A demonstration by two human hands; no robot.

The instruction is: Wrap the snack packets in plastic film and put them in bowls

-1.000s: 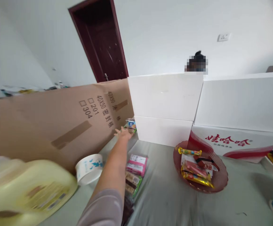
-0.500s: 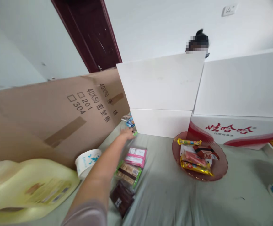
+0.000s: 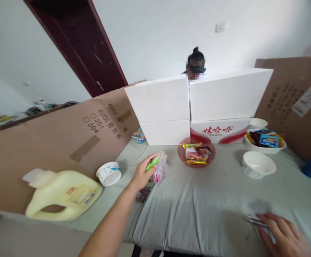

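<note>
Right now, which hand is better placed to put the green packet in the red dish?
Left, probably: the left hand grips the green packet near the red dish; the right hand lies flat far off at the near right edge.

One yellow jug; one red plate; two hands.

A slim green snack packet sits tilted, gripped, just above a pink packet.

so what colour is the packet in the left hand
The packet is bright green, head view.
</note>
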